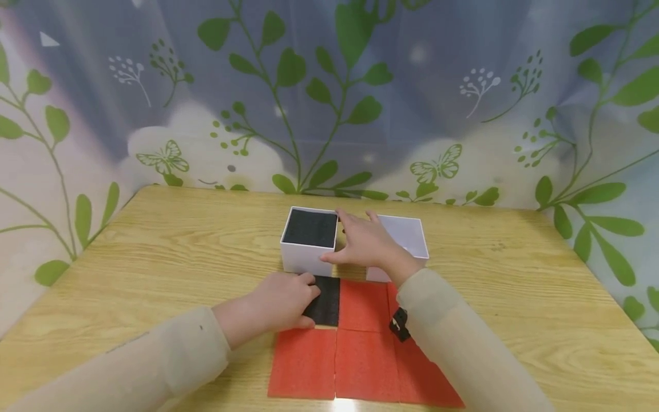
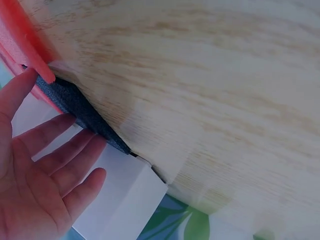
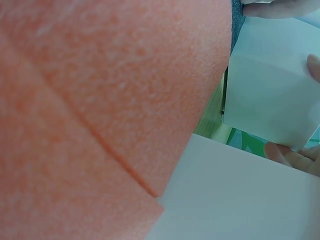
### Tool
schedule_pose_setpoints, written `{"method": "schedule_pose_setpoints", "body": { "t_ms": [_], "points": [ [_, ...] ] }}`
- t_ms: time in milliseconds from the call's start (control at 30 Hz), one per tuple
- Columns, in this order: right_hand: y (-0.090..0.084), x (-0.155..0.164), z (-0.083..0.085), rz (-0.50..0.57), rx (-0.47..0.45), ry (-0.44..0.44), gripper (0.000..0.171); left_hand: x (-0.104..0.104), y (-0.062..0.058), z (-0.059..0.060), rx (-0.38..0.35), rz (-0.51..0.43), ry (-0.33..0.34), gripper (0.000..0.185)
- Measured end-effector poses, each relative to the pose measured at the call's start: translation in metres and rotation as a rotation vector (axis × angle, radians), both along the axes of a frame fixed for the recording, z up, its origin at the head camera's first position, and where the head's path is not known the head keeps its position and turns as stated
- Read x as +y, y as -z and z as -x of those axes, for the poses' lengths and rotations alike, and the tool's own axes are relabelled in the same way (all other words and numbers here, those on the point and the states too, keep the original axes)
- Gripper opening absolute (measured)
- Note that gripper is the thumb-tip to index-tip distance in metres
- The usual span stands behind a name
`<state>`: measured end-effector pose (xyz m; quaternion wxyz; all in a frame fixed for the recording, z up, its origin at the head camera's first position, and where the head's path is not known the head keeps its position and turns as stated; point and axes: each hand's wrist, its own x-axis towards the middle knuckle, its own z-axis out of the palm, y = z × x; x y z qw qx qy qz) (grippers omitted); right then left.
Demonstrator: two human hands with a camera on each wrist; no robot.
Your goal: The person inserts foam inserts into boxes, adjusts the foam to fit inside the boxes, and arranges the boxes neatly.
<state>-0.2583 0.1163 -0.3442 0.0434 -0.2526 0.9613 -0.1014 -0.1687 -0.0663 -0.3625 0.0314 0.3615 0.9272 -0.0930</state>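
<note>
My left hand (image 1: 280, 303) rests on a black felt square (image 1: 326, 303), its fingertips along the square and the thumb near its front edge. The left wrist view shows those fingers fairly straight against the black felt (image 2: 80, 107). Just behind stands a white box (image 1: 307, 257) with black felt (image 1: 310, 228) filling its top. My right hand (image 1: 368, 243) holds this box by its right side, thumb at the front corner and a finger at the back corner. In the right wrist view the thumb (image 3: 314, 65) lies on the white wall (image 3: 270, 90).
A second white box (image 1: 404, 232), open at the top, stands to the right, partly behind my right hand. Several red felt squares (image 1: 365, 363) lie edge to edge in front, some under my right forearm. A patterned curtain (image 1: 329, 114) hangs behind the wooden table (image 1: 206, 240).
</note>
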Motion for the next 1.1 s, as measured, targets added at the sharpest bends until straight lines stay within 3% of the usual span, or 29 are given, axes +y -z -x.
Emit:
{"method": "schedule_pose_setpoints", "body": {
  "t_ms": [367, 667, 800, 967, 1100],
  "points": [
    [0.001, 0.001, 0.001, -0.003, 0.007, -0.006, 0.109, 0.000, -0.002, -0.001, -0.019, 0.006, -0.008, 0.050],
    [-0.002, -0.001, -0.002, -0.007, -0.003, 0.001, 0.108, -0.008, -0.003, 0.000, -0.060, -0.079, 0.017, 0.034],
    [-0.003, -0.002, -0.003, -0.008, 0.005, 0.003, 0.108, -0.014, -0.004, -0.002, 0.027, -0.175, 0.103, 0.019],
    [-0.003, -0.002, -0.003, -0.003, 0.013, 0.005, 0.108, -0.017, -0.006, -0.004, 0.192, -0.260, 0.198, 0.005],
    [-0.003, -0.001, -0.004, 0.006, 0.012, 0.005, 0.109, -0.018, -0.008, -0.005, 0.308, -0.267, 0.244, 0.012]
  ]
}}
